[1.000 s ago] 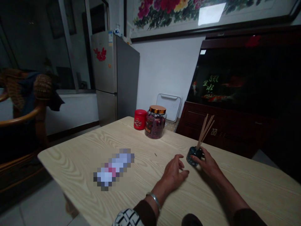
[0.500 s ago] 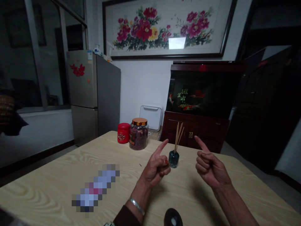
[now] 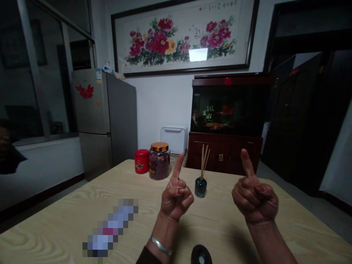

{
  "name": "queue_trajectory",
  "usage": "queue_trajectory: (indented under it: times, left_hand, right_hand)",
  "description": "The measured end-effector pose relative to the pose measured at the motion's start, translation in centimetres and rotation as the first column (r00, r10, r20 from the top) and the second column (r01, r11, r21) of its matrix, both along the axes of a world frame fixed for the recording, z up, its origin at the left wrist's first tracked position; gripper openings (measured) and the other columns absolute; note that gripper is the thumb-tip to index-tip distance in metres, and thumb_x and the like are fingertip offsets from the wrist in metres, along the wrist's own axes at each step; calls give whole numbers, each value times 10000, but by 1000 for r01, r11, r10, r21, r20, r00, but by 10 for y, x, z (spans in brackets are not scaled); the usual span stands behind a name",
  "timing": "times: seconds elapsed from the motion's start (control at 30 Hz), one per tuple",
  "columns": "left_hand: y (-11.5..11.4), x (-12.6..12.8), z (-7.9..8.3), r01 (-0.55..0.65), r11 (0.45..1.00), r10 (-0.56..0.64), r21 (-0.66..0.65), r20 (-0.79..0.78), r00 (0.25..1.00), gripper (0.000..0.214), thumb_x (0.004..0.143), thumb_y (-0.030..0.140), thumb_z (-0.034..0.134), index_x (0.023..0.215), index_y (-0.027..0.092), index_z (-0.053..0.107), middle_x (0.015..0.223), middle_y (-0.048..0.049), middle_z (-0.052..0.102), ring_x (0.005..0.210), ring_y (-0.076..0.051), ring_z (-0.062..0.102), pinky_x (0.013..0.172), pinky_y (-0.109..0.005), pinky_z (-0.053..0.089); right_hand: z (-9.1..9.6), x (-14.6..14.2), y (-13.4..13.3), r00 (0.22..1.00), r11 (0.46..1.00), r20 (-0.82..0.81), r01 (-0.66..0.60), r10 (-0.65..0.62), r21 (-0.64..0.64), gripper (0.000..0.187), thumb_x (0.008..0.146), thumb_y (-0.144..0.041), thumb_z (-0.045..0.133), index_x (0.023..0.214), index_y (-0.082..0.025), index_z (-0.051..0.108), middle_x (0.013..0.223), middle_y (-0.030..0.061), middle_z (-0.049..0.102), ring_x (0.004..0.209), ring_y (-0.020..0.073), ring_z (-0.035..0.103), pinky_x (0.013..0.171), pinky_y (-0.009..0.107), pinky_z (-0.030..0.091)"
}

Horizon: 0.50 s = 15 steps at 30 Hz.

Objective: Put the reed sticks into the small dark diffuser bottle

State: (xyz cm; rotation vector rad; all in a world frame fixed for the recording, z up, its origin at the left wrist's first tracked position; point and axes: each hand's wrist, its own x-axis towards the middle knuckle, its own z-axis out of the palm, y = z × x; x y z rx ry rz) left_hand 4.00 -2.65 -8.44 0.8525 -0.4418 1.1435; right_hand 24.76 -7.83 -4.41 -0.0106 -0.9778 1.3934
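My left hand [image 3: 176, 200] is raised above the wooden table [image 3: 233, 227], index finger pointing up and the other fingers curled in, holding nothing. My right hand [image 3: 254, 200] is raised in the same way, index finger up, the rest closed in a fist. Between the two hands, farther back on the table, stands a small dark reed diffuser bottle [image 3: 200, 187] with several thin sticks in it. Neither hand touches it. A silver bangle sits on my left wrist.
A glass jar with a copper lid [image 3: 159, 161] and a red tin [image 3: 141, 161] stand at the table's far edge. A blurred flat item [image 3: 110, 229] lies front left, a small dark round object [image 3: 201, 255] at the near edge. Fridge, fish tank cabinet behind.
Both hands left the diffuser bottle and rose from the table, index fingers turning from slanted to upright. The view tilted up and shifted slightly.
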Motion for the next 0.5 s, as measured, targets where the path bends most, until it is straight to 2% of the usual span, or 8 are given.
queue_trajectory:
  times: [0.07,0.17,0.27,0.37,0.4,0.43,0.47,0.5]
  left_hand:
    - [3,1,-11,-1,1000,0,-30,-16,1000,960,711,16,626,1542,319,254,548,118,42,409,-60,-34,340,-152,59]
    - [7,2,-17,2,999,-4,-48,-31,1000,953,708,14,631,1535,322,272,538,120,56,409,-61,-25,345,-156,58]
    - [8,3,-19,-9,998,7,-63,-43,999,938,706,21,651,1525,309,299,530,127,79,419,-60,-13,355,-152,81]
    - [17,3,-30,-78,989,63,-124,-123,990,873,710,112,721,1496,258,369,533,133,199,436,-52,90,398,-154,181]
    - [23,3,-37,-129,979,99,-155,-187,977,828,717,164,745,1471,235,411,550,126,266,449,-49,156,429,-160,231]
    - [30,3,-47,-197,963,143,-182,-274,951,770,723,222,763,1432,209,462,580,111,336,473,-50,233,466,-172,279]
    - [38,3,-59,-289,936,196,-201,-384,902,690,733,262,771,1371,186,520,626,91,401,507,-51,311,513,-185,324]
    - [47,3,-71,-394,900,250,-185,-520,817,615,721,296,788,1284,166,578,662,71,452,531,-54,368,535,-194,342]
  right_hand:
    - [-9,3,2,998,998,-32,-59,58,-36,883,712,-160,635,1525,-362,357,518,-172,72,359,-1,-140,295,115,-101]
    - [-16,5,7,996,997,-64,-66,64,-38,880,717,-156,627,1530,-345,349,520,-173,83,366,1,-134,300,104,-89]
    - [-21,6,12,1000,999,-30,-6,5,-41,863,717,-179,636,1522,-333,367,523,-172,103,384,12,-110,310,108,-55]
    - [-33,10,27,982,983,135,146,-131,-108,769,723,-271,666,1466,-300,468,541,-150,196,409,39,17,338,130,68]
    - [-41,12,35,946,959,252,246,-206,-139,710,727,-322,670,1421,-285,525,555,-135,253,415,45,90,355,140,126]
    - [-49,14,45,876,917,393,365,-279,-161,644,728,-374,671,1358,-270,585,578,-113,327,426,51,186,380,152,190]
    - [-60,16,57,778,861,532,482,-334,-164,584,725,-419,671,1284,-253,635,618,-85,411,456,60,298,411,166,253]
    - [-71,18,70,644,786,668,602,-373,-141,528,719,-461,672,1200,-245,672,682,-49,503,516,79,420,452,185,318]
